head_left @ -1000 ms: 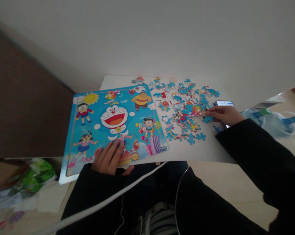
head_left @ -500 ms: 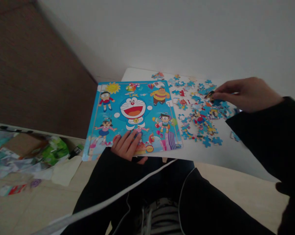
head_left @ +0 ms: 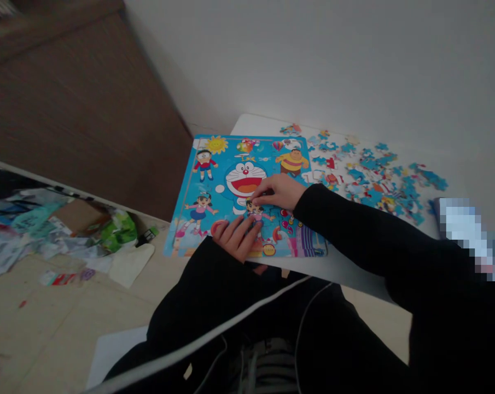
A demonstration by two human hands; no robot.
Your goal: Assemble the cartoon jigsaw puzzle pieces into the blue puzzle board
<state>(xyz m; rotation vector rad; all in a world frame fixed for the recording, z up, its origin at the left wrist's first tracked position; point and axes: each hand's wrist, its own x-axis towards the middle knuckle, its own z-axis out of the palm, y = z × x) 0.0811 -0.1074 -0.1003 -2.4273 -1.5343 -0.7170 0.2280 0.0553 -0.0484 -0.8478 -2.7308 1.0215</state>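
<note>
A blue cartoon puzzle board (head_left: 231, 158) lies on the white table, its left part jutting past the table's edge. Over its lower middle, my right hand (head_left: 282, 191) pinches a small puzzle piece (head_left: 254, 208) with a dark-haired face on it, just below the big blue cat's mouth. Whether the piece touches the board I cannot tell. My left hand (head_left: 239, 236) lies with fingers stretched across the board's front edge, its thumb below the edge. Loose puzzle pieces (head_left: 378, 180) are spread to the right of the board, some hidden behind my right sleeve.
The white table (head_left: 356, 273) stands against a pale wall. A brown cabinet (head_left: 79, 109) rises at the left, with bags, a cardboard box (head_left: 81, 218) and papers on the floor before it. A white cable (head_left: 231, 323) crosses over my lap. A blurred-out device (head_left: 463, 230) lies at the right.
My right hand has moved left from the loose pieces to the board, carrying the piece. My left hand stays on the board's front edge. The view has shifted a little.
</note>
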